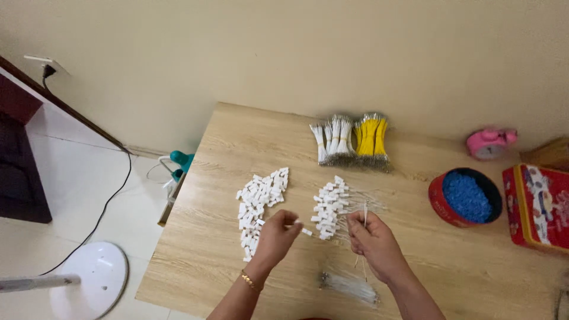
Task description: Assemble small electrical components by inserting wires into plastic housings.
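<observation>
Wood table (237, 136): 2 white-piece piles, L hand (277, 234) pinching 1 white piece (306, 232), R hand (372, 237) pinching 1 wire (365, 214).

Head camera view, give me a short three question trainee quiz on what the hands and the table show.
1. True or false: the left hand pinches a small white connector.
2. Which holds the blue pieces: A the red round tin, B the red rectangular tin?
3. What colour is the wire bundle beside the white wire bundle?

Key: 1 true; 2 A; 3 yellow. The right hand holds a thin white wire.
</observation>
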